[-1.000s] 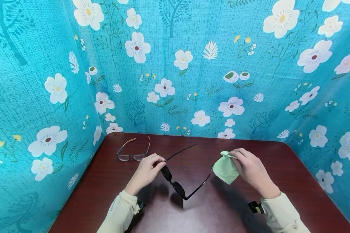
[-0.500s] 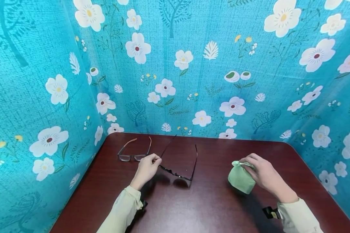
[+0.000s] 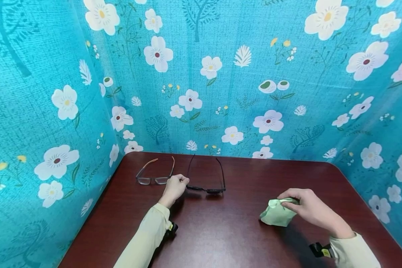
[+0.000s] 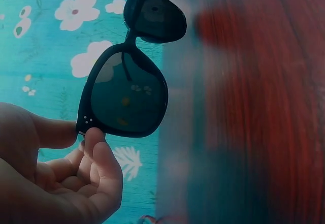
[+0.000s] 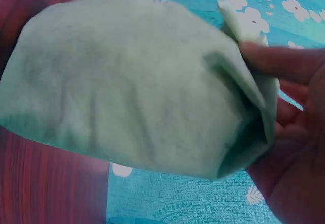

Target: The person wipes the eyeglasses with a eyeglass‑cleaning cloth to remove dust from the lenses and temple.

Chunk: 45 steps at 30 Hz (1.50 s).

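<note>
My left hand (image 3: 175,188) pinches black sunglasses (image 3: 214,191) at the left end of their frame, by the hinge. Both temples of the sunglasses are unfolded and point to the back of the table. In the left wrist view, thumb and fingertips meet on the corner of the dark-lensed frame (image 4: 129,127), beside three small dots. Over to the right, my right hand (image 3: 309,208) holds a light green cloth (image 3: 277,214) by its top edge. The cloth hangs low over the table, and in the right wrist view its folded green fabric (image 5: 111,87) fills much of the picture.
A pair of clear eyeglasses (image 3: 144,181) with brownish temple tips lies unfolded at the back left, close to my left hand. Below everything is a dark red wooden table (image 3: 217,234). A blue flowered curtain (image 3: 201,126) encloses its back and sides.
The sunglasses have swung from a tilted pose to level, lenses toward me, and moved back and lower beside the eyeglasses. My right hand has drawn the cloth away to the right and down.
</note>
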{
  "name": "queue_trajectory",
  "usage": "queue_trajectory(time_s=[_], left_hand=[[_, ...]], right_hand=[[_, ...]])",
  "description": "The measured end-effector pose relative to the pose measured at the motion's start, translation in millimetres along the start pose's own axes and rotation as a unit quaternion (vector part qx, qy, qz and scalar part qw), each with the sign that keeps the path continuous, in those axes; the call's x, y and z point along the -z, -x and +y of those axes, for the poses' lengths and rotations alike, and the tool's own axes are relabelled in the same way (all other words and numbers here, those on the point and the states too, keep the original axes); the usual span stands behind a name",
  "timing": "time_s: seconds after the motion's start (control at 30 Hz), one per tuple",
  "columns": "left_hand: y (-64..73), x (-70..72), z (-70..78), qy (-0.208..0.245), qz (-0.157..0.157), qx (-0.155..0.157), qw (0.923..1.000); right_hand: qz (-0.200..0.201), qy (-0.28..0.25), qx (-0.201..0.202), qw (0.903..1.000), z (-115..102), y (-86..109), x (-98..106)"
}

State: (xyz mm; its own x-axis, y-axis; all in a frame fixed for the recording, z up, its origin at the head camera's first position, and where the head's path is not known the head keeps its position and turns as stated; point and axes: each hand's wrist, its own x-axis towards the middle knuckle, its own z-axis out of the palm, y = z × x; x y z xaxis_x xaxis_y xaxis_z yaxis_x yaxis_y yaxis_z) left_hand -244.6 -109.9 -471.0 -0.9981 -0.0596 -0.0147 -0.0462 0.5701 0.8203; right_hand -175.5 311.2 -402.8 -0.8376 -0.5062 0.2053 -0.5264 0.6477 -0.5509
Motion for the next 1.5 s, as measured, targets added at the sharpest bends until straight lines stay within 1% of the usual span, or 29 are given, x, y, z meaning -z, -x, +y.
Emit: queue_trajectory(time_s=[0.03, 0.1, 0.17, 0.23, 0.4, 0.47, 0.53, 0.57, 0.63, 0.73, 0.83, 0.97, 1.1, 1.2, 1.27, 1.3, 1.4, 1.5], left_hand=[[-1.4, -0.8, -0.4, 0.002, -0.002, 0.005, 1.0000], [-3.4, -2.3, -1.6, 0.006, -0.001, 0.014, 0.9999], [-5.0, -3.6, -2.4, 0.012, 0.000, 0.023, 0.9997], [-6.9, -4.2, -3.1, 0.022, 0.003, 0.031, 0.9993], [-12.5, -5.4, -7.3, 0.041, 0.018, 0.034, 0.9984], [-14.1, -5.6, -8.8, 0.047, 0.022, 0.038, 0.9979], [-15.2, -6.3, -10.6, 0.053, 0.025, 0.046, 0.9972], [-15.4, -6.6, -11.5, 0.057, 0.026, 0.050, 0.9968], [-15.4, -7.2, -13.5, 0.066, 0.027, 0.056, 0.9959], [-14.4, -8.4, -16.6, 0.084, 0.024, 0.059, 0.9944], [-13.9, -10.5, -18.8, 0.101, 0.018, 0.060, 0.9929], [-13.6, -12.7, -18.7, 0.120, 0.009, 0.057, 0.9912], [-10.9, -11.8, -16.2, 0.127, -0.004, 0.048, 0.9907], [-7.1, -8.6, -14.4, 0.101, -0.017, 0.046, 0.9937], [-3.5, -4.7, -12.6, 0.074, -0.020, 0.046, 0.9960], [-2.0, -2.5, -11.4, 0.056, -0.021, 0.041, 0.9974], [2.9, 4.3, -6.7, -0.003, -0.018, 0.018, 0.9997], [8.7, 10.8, -0.1, -0.068, -0.024, -0.013, 0.9973]], right_hand=[[-0.027, -0.030, -0.011, 0.9991, -1.2, 1.6, 1.8], [-0.073, -0.084, -0.024, 0.9935, -3.8, 3.8, 4.0], [-0.104, -0.124, -0.026, 0.9865, -4.7, 4.7, 5.0], [-0.121, -0.153, -0.016, 0.9808, -5.4, 4.8, 5.5], [-0.148, -0.209, 0.006, 0.9666, -2.0, 2.4, 5.6], [-0.161, -0.229, 0.003, 0.9600, 4.0, 0.8, 3.1], [-0.165, -0.236, -0.010, 0.9576, 13.9, -1.2, -1.3], [-0.161, -0.233, -0.021, 0.9588, 19.8, -2.6, -4.0], [-0.141, -0.216, -0.046, 0.9652, 32.3, -6.1, -9.5], [-0.104, -0.173, -0.088, 0.9755, 50.9, -11.9, -16.8], [-0.083, -0.133, -0.118, 0.9805, 65.2, -17.2, -22.9], [-0.070, -0.097, -0.134, 0.9837, 76.5, -25.7, -31.0], [-0.062, -0.083, -0.134, 0.9855, 82.3, -31.9, -38.9], [-0.060, -0.073, -0.135, 0.9863, 85.5, -34.2, -43.3], [-0.058, -0.061, -0.138, 0.9869, 87.4, -36.1, -45.6], [-0.056, -0.054, -0.136, 0.9876, 87.9, -37.1, -46.5], [-0.043, -0.026, -0.134, 0.9897, 88.4, -40.4, -48.4], [-0.025, 0.011, -0.125, 0.9918, 85.8, -42.9, -49.6]])
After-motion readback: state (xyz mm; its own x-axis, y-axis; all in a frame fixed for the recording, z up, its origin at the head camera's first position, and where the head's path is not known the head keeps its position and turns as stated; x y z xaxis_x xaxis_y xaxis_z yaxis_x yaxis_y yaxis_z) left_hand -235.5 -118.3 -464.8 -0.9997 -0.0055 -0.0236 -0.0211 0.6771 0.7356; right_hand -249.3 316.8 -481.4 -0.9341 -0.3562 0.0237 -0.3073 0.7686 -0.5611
